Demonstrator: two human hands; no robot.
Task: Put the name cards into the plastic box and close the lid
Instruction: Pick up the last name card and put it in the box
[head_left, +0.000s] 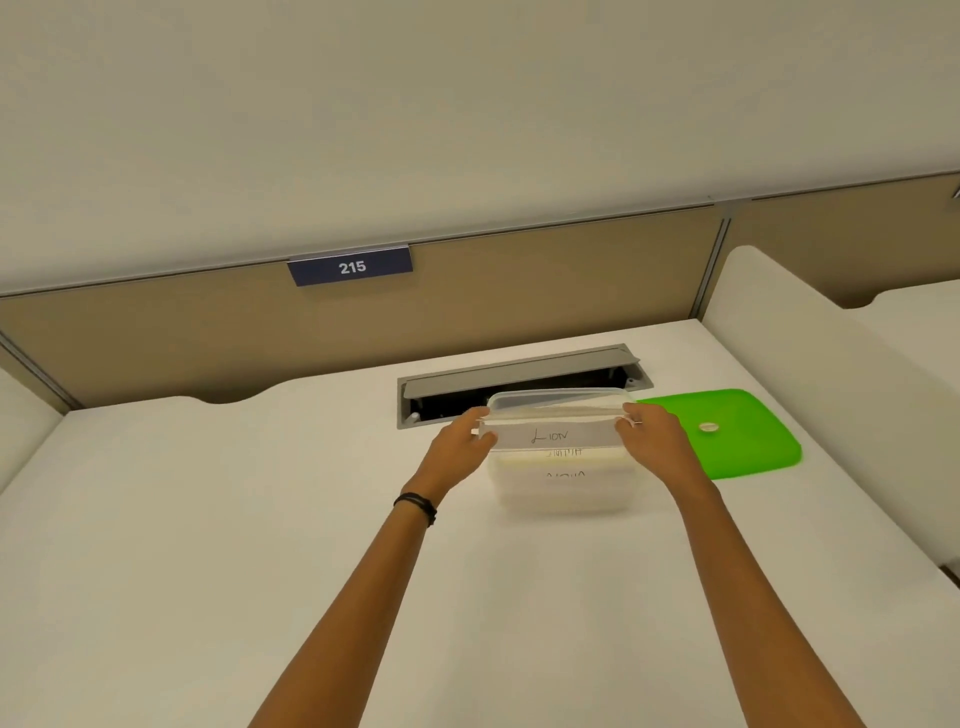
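A clear plastic box (563, 491) stands on the white desk, without its lid. A folded white name card (556, 431) with handwriting hangs over the box's top, held level by its two ends. My left hand (462, 441) pinches its left end and my right hand (657, 439) pinches its right end. Through the box's front wall I see more cards with writing inside. The green lid (743, 441) lies flat on the desk just right of the box, a small round valve at its middle.
An open grey cable tray (519, 371) is set in the desk right behind the box. A tan partition carries a blue "215" sign (351, 266). A white side divider (810, 358) rises at the right. A black band circles my left wrist.
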